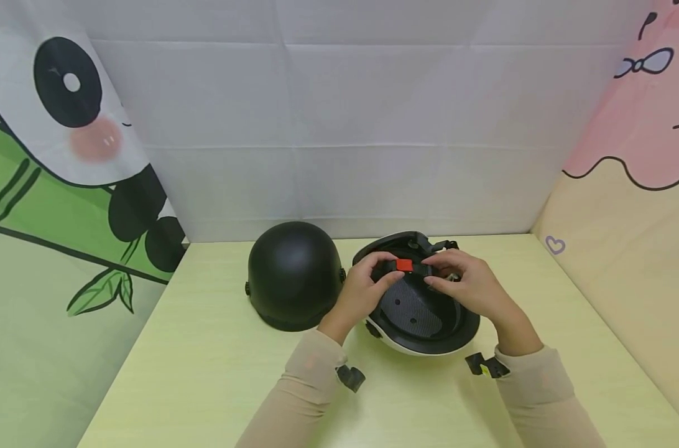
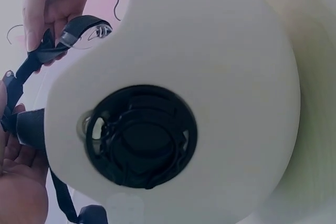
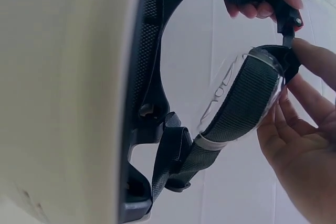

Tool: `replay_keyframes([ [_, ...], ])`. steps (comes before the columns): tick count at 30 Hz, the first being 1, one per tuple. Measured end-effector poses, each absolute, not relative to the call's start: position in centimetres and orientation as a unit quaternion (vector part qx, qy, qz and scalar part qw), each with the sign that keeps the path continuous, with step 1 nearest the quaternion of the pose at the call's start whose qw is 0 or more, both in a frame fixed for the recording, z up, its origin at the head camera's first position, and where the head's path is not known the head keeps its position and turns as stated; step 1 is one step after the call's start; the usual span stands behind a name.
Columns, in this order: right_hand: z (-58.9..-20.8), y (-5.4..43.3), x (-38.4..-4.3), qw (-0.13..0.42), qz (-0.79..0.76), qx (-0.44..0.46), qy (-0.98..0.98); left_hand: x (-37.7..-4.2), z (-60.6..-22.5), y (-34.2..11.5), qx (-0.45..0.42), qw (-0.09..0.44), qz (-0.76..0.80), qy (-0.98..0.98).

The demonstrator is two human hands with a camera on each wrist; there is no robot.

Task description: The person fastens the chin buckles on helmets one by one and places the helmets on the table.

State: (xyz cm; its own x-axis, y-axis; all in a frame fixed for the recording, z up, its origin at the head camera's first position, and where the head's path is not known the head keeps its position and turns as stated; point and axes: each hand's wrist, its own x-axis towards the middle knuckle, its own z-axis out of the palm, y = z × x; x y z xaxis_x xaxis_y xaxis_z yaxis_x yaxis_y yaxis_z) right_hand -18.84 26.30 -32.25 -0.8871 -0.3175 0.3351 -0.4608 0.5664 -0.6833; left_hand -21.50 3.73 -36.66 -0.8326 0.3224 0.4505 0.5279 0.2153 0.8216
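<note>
A white helmet (image 1: 409, 350) lies upside down, its black lining (image 1: 412, 311) facing up. Over its opening, my left hand (image 1: 359, 292) pinches a black chin-strap buckle with a red button (image 1: 403, 265). My right hand (image 1: 474, 286) pinches the other strap end, right at the buckle's side. In the right wrist view, a dark tongue (image 3: 287, 40) bridges the short gap between the two hands' fingers. The right-hand strap (image 3: 244, 98) is wide, webbed and partly wrapped in clear plastic. A round black fitting (image 2: 147, 137) shows on the shell in the left wrist view.
Left of the white helmet, a black helmet (image 1: 295, 274) stands dome up on the pale yellow table (image 1: 205, 386). Behind the table hangs a white creased cloth (image 1: 362, 137). Cartoon-printed cloths flank both sides. Each sleeve has a dark device (image 1: 351, 378) at the wrist.
</note>
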Motion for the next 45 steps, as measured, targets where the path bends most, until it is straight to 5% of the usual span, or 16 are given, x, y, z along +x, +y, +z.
replay_keyframes([
  [31,-32.39,26.11,-18.77,0.126,0.344,0.281,-0.887,-20.97,-36.40,4.66,-0.299,0.075,-0.493,-0.814],
  [45,-33.04,25.59,-19.14,0.062,0.367,0.227,-0.900,-20.95,-37.07,4.38,-0.282,0.067,-0.501,-0.816],
])
